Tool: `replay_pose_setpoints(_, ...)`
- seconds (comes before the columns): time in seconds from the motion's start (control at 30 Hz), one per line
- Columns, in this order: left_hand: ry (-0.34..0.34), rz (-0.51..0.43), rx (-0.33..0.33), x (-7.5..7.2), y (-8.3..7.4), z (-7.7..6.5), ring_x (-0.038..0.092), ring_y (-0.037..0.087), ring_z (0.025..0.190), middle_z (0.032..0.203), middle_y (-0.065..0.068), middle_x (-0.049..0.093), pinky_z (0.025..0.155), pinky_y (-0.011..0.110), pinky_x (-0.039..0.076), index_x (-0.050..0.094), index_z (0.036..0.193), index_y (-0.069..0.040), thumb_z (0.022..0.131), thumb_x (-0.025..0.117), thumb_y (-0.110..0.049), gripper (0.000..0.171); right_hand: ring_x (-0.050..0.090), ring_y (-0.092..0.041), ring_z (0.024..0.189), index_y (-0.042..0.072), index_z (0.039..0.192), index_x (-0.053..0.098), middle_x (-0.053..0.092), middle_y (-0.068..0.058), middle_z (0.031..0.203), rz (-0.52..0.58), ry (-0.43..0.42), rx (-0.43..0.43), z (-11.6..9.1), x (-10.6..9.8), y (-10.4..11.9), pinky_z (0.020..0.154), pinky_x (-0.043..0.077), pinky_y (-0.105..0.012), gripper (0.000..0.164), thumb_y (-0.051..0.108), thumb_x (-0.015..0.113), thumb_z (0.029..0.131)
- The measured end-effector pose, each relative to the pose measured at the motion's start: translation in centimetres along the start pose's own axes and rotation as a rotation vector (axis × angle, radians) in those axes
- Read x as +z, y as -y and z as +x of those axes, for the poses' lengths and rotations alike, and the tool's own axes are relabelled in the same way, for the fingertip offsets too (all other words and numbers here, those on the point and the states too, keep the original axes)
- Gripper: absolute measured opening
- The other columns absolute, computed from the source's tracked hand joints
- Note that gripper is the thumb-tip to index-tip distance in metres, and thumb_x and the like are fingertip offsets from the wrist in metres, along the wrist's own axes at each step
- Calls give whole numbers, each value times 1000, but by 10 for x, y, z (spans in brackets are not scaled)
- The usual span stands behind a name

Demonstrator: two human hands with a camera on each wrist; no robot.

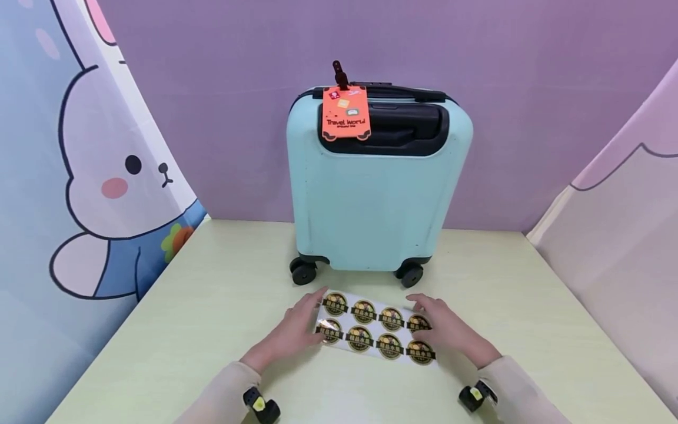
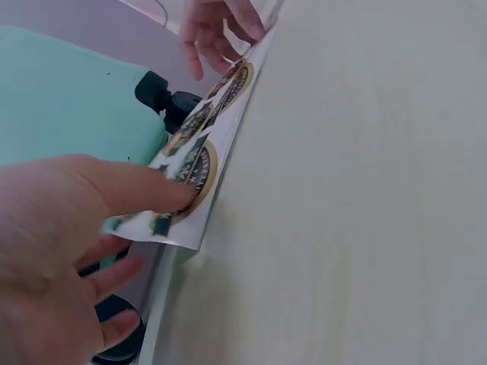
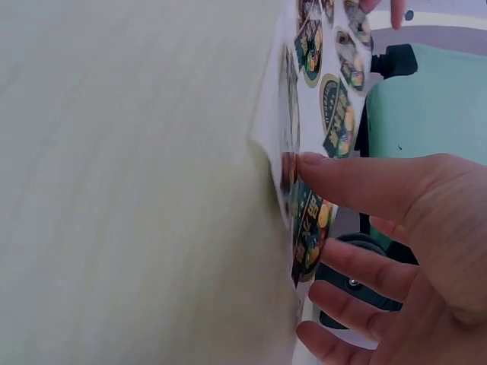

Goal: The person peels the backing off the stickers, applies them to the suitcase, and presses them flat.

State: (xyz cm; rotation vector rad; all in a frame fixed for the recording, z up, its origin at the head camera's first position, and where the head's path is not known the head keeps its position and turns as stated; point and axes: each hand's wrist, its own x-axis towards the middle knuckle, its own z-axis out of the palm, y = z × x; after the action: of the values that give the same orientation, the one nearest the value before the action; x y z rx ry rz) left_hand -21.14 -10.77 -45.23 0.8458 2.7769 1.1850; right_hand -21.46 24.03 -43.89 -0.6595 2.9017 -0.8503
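Observation:
A sheet of round stickers (image 1: 375,320), gold and black on white, lies on the table in front of a light-blue suitcase (image 1: 373,200). At its left end, my left hand (image 1: 293,327) has the thumb over a sticker, with its other fingers spread past the edge. My right hand (image 1: 450,327) is at the right end; in the right wrist view its thumb (image 3: 358,182) touches the sheet, whose near edge curls up there. The fingers of that hand (image 3: 365,270) are loosely spread beside the sheet's end.
An orange luggage tag (image 1: 346,113) hangs from the suitcase's top by a dark strap. Black wheels (image 1: 303,271) stand on the pale table (image 1: 185,353) just behind the sheet. A purple backdrop (image 1: 212,88) and a rabbit-print curtain (image 1: 111,159) enclose the table.

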Motion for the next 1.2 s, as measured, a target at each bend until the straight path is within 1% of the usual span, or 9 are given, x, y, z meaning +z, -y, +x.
replay_pose_setpoints(0.13,-53,-157,25,0,1,5,61,27,102,134,21,49,90,41,54,24,153,4,82,71,9,86,59,-32,102,-1,137,51,63,-13,111,47,4,-3,3,-2,-1,83,52,-46,65,6,80,79)
replay_pose_setpoints(0.27,-75,-256,25,-1,2,8,61,20,87,132,23,51,76,28,57,26,152,4,81,70,12,83,59,-25,96,0,130,56,61,-9,107,103,-5,-2,4,-4,-4,78,53,-40,55,3,80,80)
replay_pose_setpoints(0.4,-68,-390,-15,-3,3,8,60,21,87,133,24,48,67,27,56,26,153,-3,83,68,12,83,59,-22,89,-2,120,61,62,-6,101,162,-33,-33,5,-12,-9,72,53,-33,40,-4,75,82)
replay_pose_setpoints(0.57,-60,-514,-44,-6,3,10,61,23,89,134,25,44,70,27,56,23,155,-6,84,65,13,84,60,-17,81,-3,109,66,64,-4,88,219,-87,-57,7,-22,-13,70,53,-28,27,-8,71,83)
replay_pose_setpoints(0.83,-108,-717,-85,-12,-9,15,61,22,96,119,28,54,77,25,55,24,153,1,86,62,12,78,62,-15,81,-11,111,63,67,-14,91,405,-129,-18,9,-40,-14,67,56,-25,26,-7,69,86)
replay_pose_setpoints(0.9,-126,-741,-101,-12,-13,16,62,20,98,113,26,59,77,25,55,27,151,0,88,62,10,73,63,-15,81,-12,112,62,67,-14,92,438,-142,-8,10,-43,-15,68,56,-25,26,-7,68,87)
replay_pose_setpoints(1.0,-153,-762,-132,-12,-19,16,64,16,97,107,16,64,74,26,54,33,149,-1,91,63,7,66,64,-13,81,-12,113,61,68,-15,93,467,-158,9,11,-46,-16,68,56,-25,26,-6,68,89)
replay_pose_setpoints(1.13,-224,-796,-177,-12,-29,17,65,13,92,99,2,66,69,26,53,43,143,-2,90,66,7,59,64,-11,81,-13,114,61,69,-17,95,488,-171,32,11,-47,-19,70,56,-26,27,-6,67,89)
replay_pose_setpoints(1.2,-263,-819,-193,-12,-33,18,65,12,89,96,0,66,66,25,53,47,140,-2,88,67,9,57,64,-11,81,-13,115,60,68,-17,95,492,-180,39,11,-47,-20,71,57,-27,28,-6,67,89)
